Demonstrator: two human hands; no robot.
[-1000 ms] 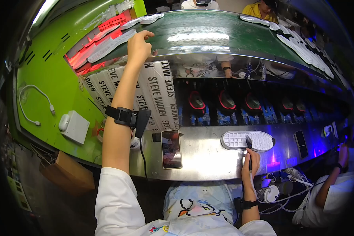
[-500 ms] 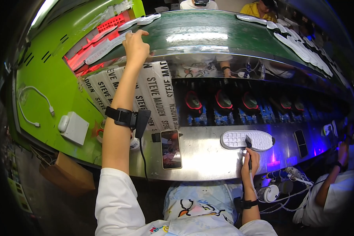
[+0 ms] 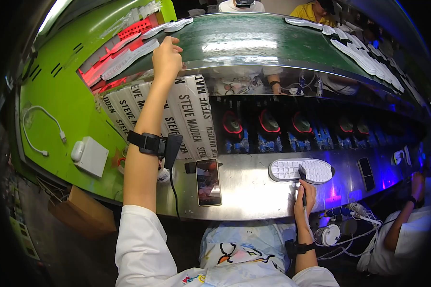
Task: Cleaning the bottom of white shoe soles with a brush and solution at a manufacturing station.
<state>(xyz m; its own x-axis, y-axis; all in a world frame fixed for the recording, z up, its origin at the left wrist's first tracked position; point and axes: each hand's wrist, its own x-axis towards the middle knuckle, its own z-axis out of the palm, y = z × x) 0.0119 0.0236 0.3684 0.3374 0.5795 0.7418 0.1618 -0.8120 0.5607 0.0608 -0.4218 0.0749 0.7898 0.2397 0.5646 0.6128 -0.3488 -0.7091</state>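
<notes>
A white shoe sole (image 3: pixel 285 171) with a grid of square hollows lies on the metal ledge. My right hand (image 3: pixel 307 195) is closed around a dark-handled brush (image 3: pixel 302 174), whose tip touches the middle of that sole. My left hand (image 3: pixel 167 60) reaches far forward over the belt's near edge, with its fingers loosely bent and partly apart. Beside its knuckles is the end of another white sole (image 3: pixel 129 61), lying over red material. Nothing shows in that hand, though part of the fingers is hidden.
More white soles (image 3: pixel 368 62) lie along the green conveyor belt (image 3: pixel 254 31). A printed box (image 3: pixel 191 115) stands under my left forearm. Phones (image 3: pixel 209 184) rest on the ledge. Below the belt sit several dark, red-rimmed pieces (image 3: pixel 269 120). A co-worker's arm (image 3: pixel 403 217) is at right.
My left hand has turned, and its fingers have curled inward beside the end of the far sole. My right hand and the brush stay at the same spot on the near sole.
</notes>
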